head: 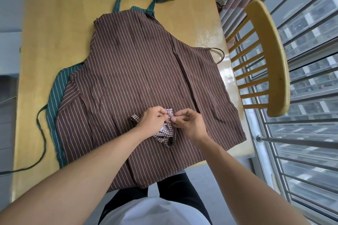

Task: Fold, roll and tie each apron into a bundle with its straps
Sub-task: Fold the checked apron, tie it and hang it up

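A yellow wooden table stands beside a barred window, with a wooden spindle-back chair at its right side. Seen from above, a person stands at the near edge and works with both bare hands.

Spread flat across the table is a brown apron with thin white stripes, its hem hanging over the near edge. Under it lies a green striped apron, showing only along the left side, with its neck loop at the far end and a long tie trailing off to the left. These two look unfolded and probably wait their turn.

On top of the brown apron, near the front, sits a small bundle of red-and-white checked apron, already rolled up tight. The left hand curls round the bundle to hold it still. The right hand pinches what appears to be a checked strap between thumb and fingertips just above the roll, likely to pull a knot snug; the knot itself is hidden by the fingers. A short strap end pokes out left of the left hand.
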Motion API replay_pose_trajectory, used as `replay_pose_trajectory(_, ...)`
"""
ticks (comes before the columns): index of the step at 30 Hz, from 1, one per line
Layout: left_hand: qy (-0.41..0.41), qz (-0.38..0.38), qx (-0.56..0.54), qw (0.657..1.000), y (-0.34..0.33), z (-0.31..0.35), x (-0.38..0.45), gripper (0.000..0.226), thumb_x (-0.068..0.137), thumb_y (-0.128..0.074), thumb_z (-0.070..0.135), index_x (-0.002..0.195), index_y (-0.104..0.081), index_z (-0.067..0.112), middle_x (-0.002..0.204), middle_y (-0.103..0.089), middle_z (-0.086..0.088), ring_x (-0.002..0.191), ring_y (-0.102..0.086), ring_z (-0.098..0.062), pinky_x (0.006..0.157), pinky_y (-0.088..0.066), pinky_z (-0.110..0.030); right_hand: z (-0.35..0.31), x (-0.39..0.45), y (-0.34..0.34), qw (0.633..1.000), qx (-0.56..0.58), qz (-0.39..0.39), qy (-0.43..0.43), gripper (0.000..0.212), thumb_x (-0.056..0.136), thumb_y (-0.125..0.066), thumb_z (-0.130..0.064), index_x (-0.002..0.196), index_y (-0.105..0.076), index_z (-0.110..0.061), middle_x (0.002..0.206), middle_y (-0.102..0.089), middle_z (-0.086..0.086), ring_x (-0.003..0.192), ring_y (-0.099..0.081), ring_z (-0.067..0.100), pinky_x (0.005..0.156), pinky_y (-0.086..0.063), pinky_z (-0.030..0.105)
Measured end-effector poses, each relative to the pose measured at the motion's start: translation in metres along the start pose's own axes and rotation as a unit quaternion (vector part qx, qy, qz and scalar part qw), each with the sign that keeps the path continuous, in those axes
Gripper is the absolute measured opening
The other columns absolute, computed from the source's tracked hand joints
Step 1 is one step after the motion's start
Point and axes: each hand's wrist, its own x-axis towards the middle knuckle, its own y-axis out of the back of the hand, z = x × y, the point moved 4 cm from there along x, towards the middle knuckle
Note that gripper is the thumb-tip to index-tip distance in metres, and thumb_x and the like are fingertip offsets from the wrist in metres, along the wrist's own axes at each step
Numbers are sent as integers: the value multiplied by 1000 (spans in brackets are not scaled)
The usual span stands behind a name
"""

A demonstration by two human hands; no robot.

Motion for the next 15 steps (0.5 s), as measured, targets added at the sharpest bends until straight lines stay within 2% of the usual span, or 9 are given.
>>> replay_pose_trajectory(3, 4, 3, 5, 1000, 0, 0, 1, 4, 99, -63, 20, 96, -66, 22, 94, -76, 3, 86, -74, -25, 84, -61, -47, 7, -4, 1, 998, -55, 25, 4, 17, 87, -74, 3, 101, -66, 0, 76, -75, 4, 82, -74, 20, 84, -62, 33)
replay_pose_trajectory(5, 5, 12, 3, 1000, 0, 0, 0, 8, 98, -64, 20, 91, -67, 22, 86, -75, 5, 86, -74, -32, 81, -61, -51, 9, -5, 1, 997, -69, 34, 6, 15, 89, -74, 1, 100, -67, -5, 76, -75, 0, 84, -74, 18, 87, -61, 34)
replay_pose_trajectory(6, 5, 19, 0, 1000, -1, 0, 0, 10, 97, -64, 20, 88, -68, 22, 82, -75, 4, 84, -74, -32, 81, -61, -50, 8, -5, 1, 995, -95, 35, 18, 13, 89, -75, -1, 98, -69, -7, 78, -75, -1, 84, -74, 16, 87, -61, 33)
replay_pose_trajectory(8, 8, 36, -4, 999, -2, -2, 0, 11, 95, -66, 19, 85, -70, 21, 77, -76, 3, 81, -75, -28, 80, -61, -46, 4, -7, 1, 972, -217, 29, 82, 9, 90, -75, -6, 95, -75, -13, 84, -76, -7, 83, -72, 5, 84, -58, 22)
replay_pose_trajectory(11, 17, 43, -5, 999, -3, -2, 2, 11, 96, -66, 19, 86, -71, 22, 80, -77, 3, 82, -75, -21, 84, -60, -36, -8, -14, -6, 886, -404, 35, 225, 16, 94, -71, -10, 106, -80, -16, 95, -77, -8, 82, -65, -7, 80, -48, 6)
replay_pose_trajectory(13, 25, 38, -9, 999, -4, -2, 3, 10, 97, -66, 20, 88, -71, 22, 84, -76, 5, 82, -73, -14, 84, -59, -33, -12, -17, -11, 816, -487, 36, 309, 20, 92, -72, -8, 109, -80, -15, 90, -77, -2, 76, -62, 0, 73, -43, 6)
replay_pose_trajectory(15, 30, 32, -9, 999, -3, -2, 4, 8, 98, -66, 21, 93, -71, 19, 87, -76, 4, 83, -72, -11, 82, -58, -30, -12, -19, -17, 771, -532, 24, 349, 23, 86, -77, -2, 105, -80, -14, 81, -75, 0, 71, -66, 12, 67, -50, 15)
